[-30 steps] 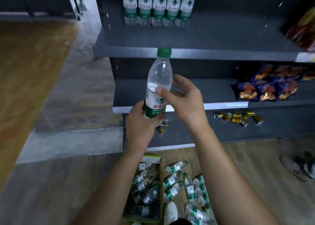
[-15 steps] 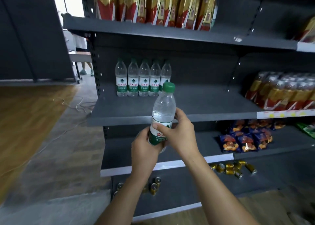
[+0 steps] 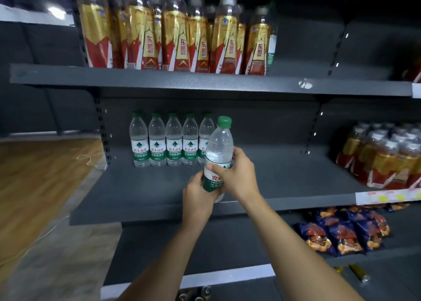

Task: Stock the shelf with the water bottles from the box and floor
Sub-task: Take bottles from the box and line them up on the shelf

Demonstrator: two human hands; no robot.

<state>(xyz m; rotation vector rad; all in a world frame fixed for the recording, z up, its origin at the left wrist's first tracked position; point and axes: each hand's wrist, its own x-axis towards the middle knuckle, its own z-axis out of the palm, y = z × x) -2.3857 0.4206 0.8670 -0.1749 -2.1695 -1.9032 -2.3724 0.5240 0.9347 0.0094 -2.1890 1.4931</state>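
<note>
A clear water bottle (image 3: 219, 148) with a green cap and green-white label stands upright in both my hands, in front of the middle grey shelf (image 3: 145, 189). My left hand (image 3: 197, 196) grips its base from the left. My right hand (image 3: 239, 175) wraps its label from the right, thumb across the front. Several matching water bottles (image 3: 166, 141) stand in a row at the back left of that shelf, just behind and left of the held bottle. The box and the floor bottles are out of view.
Gold-and-red drink bottles (image 3: 173, 32) fill the upper shelf. More of them in shrink-wrap (image 3: 382, 157) sit at the shelf's right end. Snack bags (image 3: 341, 230) lie on the lower shelf, small cans (image 3: 357, 274) below. Wooden floor (image 3: 34, 177) lies to the left.
My view has tilted up from the floor to the shelves. Both hands have carried the bottle up toward the middle shelf, and my right hand has closed round its label.
</note>
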